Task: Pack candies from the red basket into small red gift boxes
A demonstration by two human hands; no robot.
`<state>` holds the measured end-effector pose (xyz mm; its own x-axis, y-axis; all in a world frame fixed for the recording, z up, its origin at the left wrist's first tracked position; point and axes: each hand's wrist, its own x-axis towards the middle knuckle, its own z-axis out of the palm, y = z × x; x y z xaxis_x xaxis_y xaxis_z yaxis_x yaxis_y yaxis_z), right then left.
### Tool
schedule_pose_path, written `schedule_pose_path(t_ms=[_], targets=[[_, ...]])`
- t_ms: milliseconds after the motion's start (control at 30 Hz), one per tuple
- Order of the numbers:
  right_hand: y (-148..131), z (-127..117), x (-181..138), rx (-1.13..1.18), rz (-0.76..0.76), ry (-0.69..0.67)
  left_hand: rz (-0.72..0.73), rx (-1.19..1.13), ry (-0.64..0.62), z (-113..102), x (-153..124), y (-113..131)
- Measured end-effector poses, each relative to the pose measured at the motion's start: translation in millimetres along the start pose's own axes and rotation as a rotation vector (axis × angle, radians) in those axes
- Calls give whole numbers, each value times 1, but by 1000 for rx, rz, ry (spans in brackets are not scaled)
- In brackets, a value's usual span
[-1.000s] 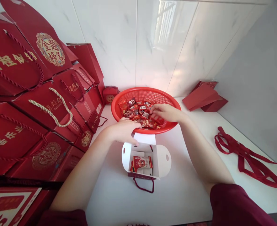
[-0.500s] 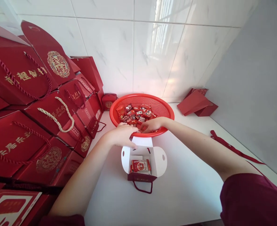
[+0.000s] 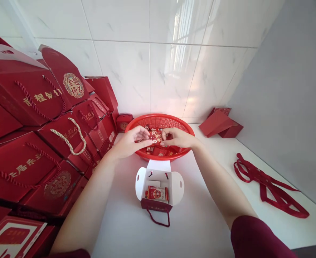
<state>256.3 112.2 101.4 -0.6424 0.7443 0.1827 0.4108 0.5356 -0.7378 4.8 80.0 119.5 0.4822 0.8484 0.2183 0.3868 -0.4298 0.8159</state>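
Observation:
My left hand (image 3: 129,141) and my right hand (image 3: 178,137) meet above a round red plastic basket (image 3: 184,125) holding several small red wrapped sweets. Both hands pinch one small red packet (image 3: 156,136) between their fingertips, the left at its left edge and the right at its right edge. Below the basket an open small gift box (image 3: 159,188) stands on the white counter, its white flaps spread and a red packet (image 3: 156,194) lying inside. A red cord handle hangs from its front.
A tall stack of red gift boxes (image 3: 34,143) with rope handles fills the left side. Folded red boxes (image 3: 220,123) lie at the back right by the wall. Loose red ribbons (image 3: 270,186) lie on the white counter (image 3: 200,222) at the right.
My left hand left the open box's flap and rose to the basket. My right hand lifted a small red packet out of the sweets, and both hands now hold it.

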Motion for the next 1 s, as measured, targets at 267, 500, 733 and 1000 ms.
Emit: schedule_pose_path(t_ms=[267, 500, 733, 1000], targets=[[-70, -2, -52, 176, -195, 129, -21, -180, -42, 12, -14, 38], [-73, 1, -65, 414, -108, 131, -23, -107, 43, 13, -22, 51], [-64, 9, -56, 403, -151, -62, -18, -131, -13, 13, -28, 56], [-60, 28, -47, 705, -195, -57, 39, -210, 18, 15, -30, 59]])
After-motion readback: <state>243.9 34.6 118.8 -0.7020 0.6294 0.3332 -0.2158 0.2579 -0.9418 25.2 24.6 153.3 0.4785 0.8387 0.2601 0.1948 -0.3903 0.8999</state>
